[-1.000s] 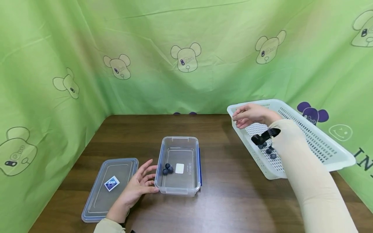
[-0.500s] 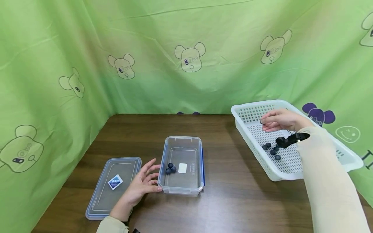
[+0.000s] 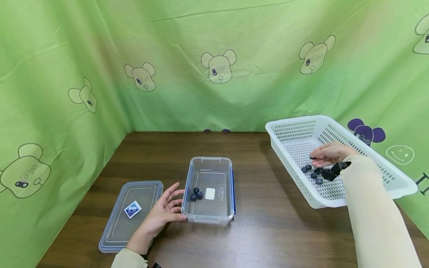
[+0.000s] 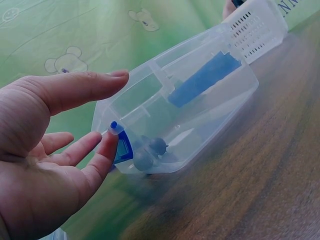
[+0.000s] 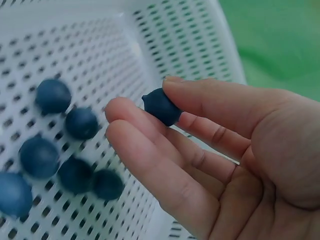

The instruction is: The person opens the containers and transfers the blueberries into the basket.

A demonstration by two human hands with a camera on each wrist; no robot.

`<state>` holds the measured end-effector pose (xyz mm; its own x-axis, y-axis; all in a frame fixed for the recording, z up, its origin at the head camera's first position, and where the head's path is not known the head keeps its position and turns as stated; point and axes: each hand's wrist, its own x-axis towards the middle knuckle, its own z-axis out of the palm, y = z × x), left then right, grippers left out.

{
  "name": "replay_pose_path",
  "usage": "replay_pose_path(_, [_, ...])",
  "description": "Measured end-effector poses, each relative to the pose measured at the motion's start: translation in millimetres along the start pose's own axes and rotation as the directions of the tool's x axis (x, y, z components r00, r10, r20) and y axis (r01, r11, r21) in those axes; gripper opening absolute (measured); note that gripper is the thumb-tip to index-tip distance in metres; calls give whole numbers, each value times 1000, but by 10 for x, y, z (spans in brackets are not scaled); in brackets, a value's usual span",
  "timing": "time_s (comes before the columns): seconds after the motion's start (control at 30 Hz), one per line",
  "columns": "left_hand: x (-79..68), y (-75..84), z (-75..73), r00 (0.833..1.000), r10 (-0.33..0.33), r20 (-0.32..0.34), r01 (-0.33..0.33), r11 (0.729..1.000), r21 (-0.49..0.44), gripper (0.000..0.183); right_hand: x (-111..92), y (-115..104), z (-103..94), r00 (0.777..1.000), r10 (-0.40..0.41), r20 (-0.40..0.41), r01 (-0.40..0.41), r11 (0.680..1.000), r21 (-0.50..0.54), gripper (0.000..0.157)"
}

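My right hand (image 3: 331, 152) is inside the white perforated basket (image 3: 291, 172), pinching a blueberry (image 5: 161, 106) between thumb and fingertips. Below and beside it, several loose blueberries (image 5: 40, 156) lie on the basket floor. My left hand (image 3: 162, 211) stays at the left side of a clear plastic food container (image 3: 214, 176), its fingers spread and relaxed. Fingertips touch the container's wall by a blue clip (image 4: 122, 147). Three blueberries (image 3: 196, 194) sit together in that container, which has no lid on.
The container's clear lid (image 3: 117, 227), with a blue-and-white sticker, lies on the wooden table (image 3: 254, 223) left of the container, partly behind my left forearm. A green printed cloth (image 3: 174, 104) hangs around the back and sides.
My right hand has moved rightward from over the basket's left rim, then down toward the basket floor, with a blueberry at its fingertips. The left hand keeps its place at the container.
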<state>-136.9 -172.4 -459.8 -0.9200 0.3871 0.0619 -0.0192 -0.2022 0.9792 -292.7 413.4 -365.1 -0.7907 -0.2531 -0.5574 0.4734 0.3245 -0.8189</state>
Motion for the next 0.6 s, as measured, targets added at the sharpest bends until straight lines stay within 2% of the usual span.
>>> replay_pose_path(0.1, [-2,1,1,1000,-1,0,1,1000,-5,106,24,61,7,999,29,-19,-29,999,-39,20])
replay_pose_path(0.3, [-3,3,-2,1000,-6,-3,6,1000,-4,106,87,116,66,990,81,-119,-96,986,-133,11])
replay_pose_path(0.47, [-2,3,-4,1000,-5,3,5,1000,-7,106,103,131,72,983,97,-155,-117,985,-124,11])
replay_pose_path(0.6, [6,-4,-7,1000,-4,1,4,1000,-8,106,101,122,71,983,103,-154,-122,986,-114,13])
